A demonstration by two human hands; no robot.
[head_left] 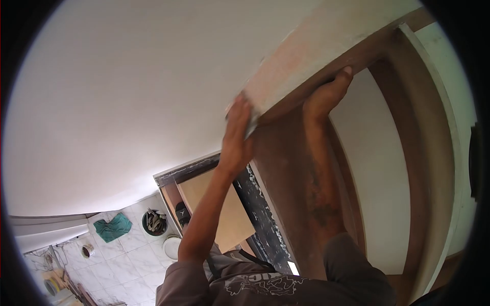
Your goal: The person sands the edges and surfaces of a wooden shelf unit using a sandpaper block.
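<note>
My left hand (237, 137) is pressed flat over a grey piece of sandpaper (252, 126), slightly blurred, at the edge of a large white panel (127, 92). A rough pinkish-white patch (283, 64) runs along that panel's edge, just beyond my fingers. My right hand (329, 94) grips the brown edge (306, 92) of a curved frame, its thumb showing and its other fingers mostly hidden. Below the edge, the frame has brown ribs and pale inner panels (365, 137).
Down at lower left, a marble-tiled floor (109, 265) holds a green cloth (112, 227), a dark bucket of rags (154, 222), a white round lid (172, 247) and a small tub (88, 250). A tan board (217, 204) and a black-and-white speckled strip (265, 214) lie below my arms.
</note>
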